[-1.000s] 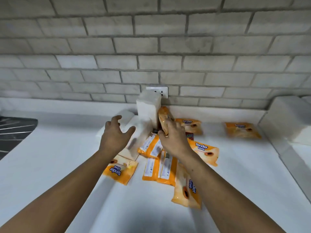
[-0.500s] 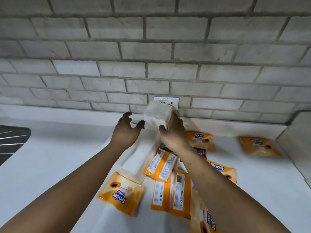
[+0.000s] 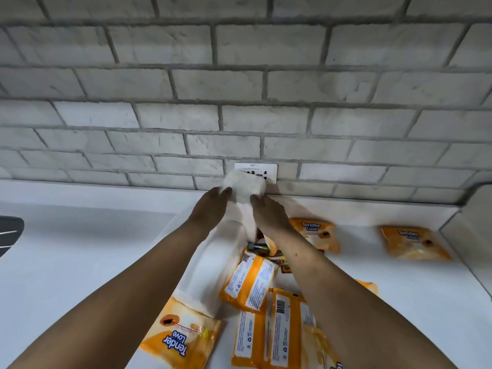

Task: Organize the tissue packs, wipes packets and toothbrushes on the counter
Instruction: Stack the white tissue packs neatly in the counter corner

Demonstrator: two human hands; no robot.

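Hands clasp upright white plastic-wrapped tissue pack (image 3: 243, 185) directly below white wall socket (image 3: 262, 170): left hand (image 3: 210, 209) and newly emptied right hand (image 3: 269, 215) grip its sides, suggesting tissues go first; orange wipes packets (image 3: 250, 280) wait scattered before the socket.

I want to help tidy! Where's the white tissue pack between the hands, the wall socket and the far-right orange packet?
white tissue pack (image 3: 243, 183), head view, its top end.
wall socket (image 3: 269, 169), head view, plate's right side.
orange packet (image 3: 414, 242), head view, its middle.

glossy plastic wipes packets (image 3: 250, 282), rough brick wall (image 3: 239, 75)
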